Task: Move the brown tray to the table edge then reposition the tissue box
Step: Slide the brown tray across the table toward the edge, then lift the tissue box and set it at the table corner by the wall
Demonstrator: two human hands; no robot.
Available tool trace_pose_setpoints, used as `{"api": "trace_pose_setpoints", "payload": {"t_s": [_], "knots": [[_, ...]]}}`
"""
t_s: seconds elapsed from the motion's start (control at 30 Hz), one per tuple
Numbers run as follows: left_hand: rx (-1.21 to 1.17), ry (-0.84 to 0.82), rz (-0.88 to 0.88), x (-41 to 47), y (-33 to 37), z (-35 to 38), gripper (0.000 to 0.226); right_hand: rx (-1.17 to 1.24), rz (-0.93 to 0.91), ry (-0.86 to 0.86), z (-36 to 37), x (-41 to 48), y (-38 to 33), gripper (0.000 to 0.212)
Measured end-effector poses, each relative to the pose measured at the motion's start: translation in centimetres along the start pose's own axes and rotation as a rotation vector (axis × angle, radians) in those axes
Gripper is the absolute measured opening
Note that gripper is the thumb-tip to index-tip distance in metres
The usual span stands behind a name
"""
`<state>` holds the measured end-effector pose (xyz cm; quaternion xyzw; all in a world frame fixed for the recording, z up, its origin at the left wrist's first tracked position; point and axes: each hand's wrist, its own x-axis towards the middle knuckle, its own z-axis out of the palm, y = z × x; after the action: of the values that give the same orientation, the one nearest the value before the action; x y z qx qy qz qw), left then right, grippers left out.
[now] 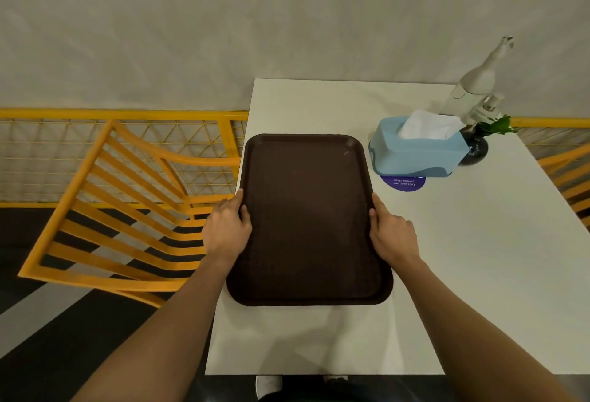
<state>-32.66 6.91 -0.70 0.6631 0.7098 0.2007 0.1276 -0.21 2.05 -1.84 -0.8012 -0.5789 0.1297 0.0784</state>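
A dark brown rectangular tray (308, 219) lies flat on the white table (479, 258), its left rim level with the table's left edge. My left hand (228, 229) grips the tray's left rim, thumb over the top. My right hand (391, 235) grips the right rim the same way. A light blue tissue box (415, 152) with a white tissue sticking out stands just beyond the tray's far right corner, apart from both hands.
Behind the tissue box stand a pale glass bottle (479, 82) and a small dark vase with green leaves (477, 146). A purple round sticker (404, 183) lies partly under the box. An orange slatted chair (127, 207) stands left of the table, with a yellow railing (111, 114) behind it.
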Motion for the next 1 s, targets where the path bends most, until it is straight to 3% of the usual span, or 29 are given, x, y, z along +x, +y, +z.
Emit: {"api": "trace_pose_setpoints", "payload": {"t_s": [0.27, 0.43, 0.67, 1.0], "knots": [[-0.033, -0.008, 0.038, 0.3, -0.4, 0.1, 0.047, -0.001, -0.027, 0.014, 0.0, 0.1, 0.1, 0.056], [-0.002, 0.057, 0.144, 1.4, 0.7, -0.4, 0.044, 0.15, -0.015, 0.162, -1.4, 0.5, 1.7, 0.053], [-0.228, 0.051, 0.253, 2.8, 10.7, 0.4, 0.056, 0.289, -0.018, 0.41, -6.3, 3.6, 5.9, 0.049], [-0.391, -0.201, 0.248, 3.9, 24.9, 7.6, 0.094, 0.465, -0.022, 0.348, -10.2, 10.1, 12.7, 0.085]]}}
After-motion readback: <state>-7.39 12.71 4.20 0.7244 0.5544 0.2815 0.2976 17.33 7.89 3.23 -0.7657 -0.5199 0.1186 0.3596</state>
